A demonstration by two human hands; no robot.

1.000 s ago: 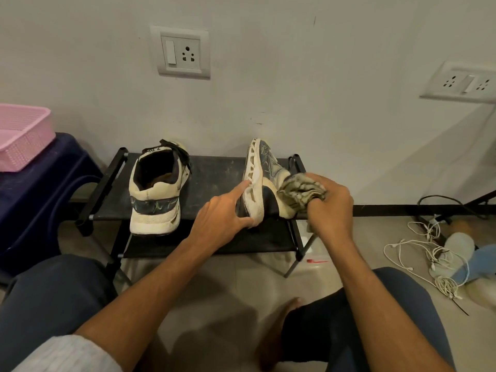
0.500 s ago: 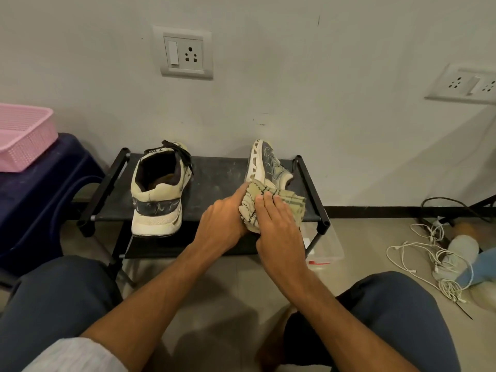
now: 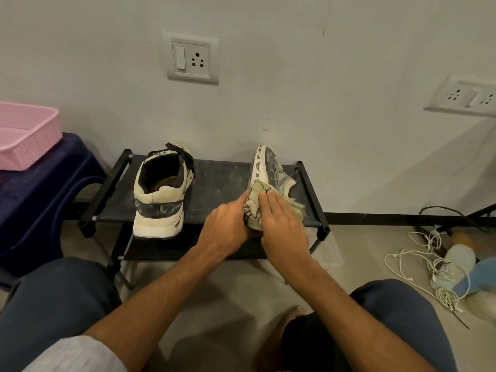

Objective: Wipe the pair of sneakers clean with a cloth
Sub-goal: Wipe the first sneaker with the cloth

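**Item: tipped sneaker** (image 3: 271, 167). Lies on its side at the right end of the shoe rack (image 3: 220, 189), top shelf, sole facing left, toe toward the far wall.

**Cloth** (image 3: 253, 208). Pale, dark-stitched, draped over the sneaker's near heel end. One second ago it was bunched in a fist against the upper on the right. It has since come across onto the heel and sole edge.

**Right hand** (image 3: 281, 224). Fingers (image 3: 271, 204) straight and pressed together, flat on the cloth.

**Left hand** (image 3: 228, 226). Wraps the sneaker's near end from the left, steadying it, with its fingertips hidden under the cloth.

**Upright sneaker** (image 3: 161, 194). Stands at the left end of the shelf, heel nearest, untouched.

**Status, as judged.** Wiping has shifted from the upper to the heel region. The first shoe is still in hand and the second is not yet begun.
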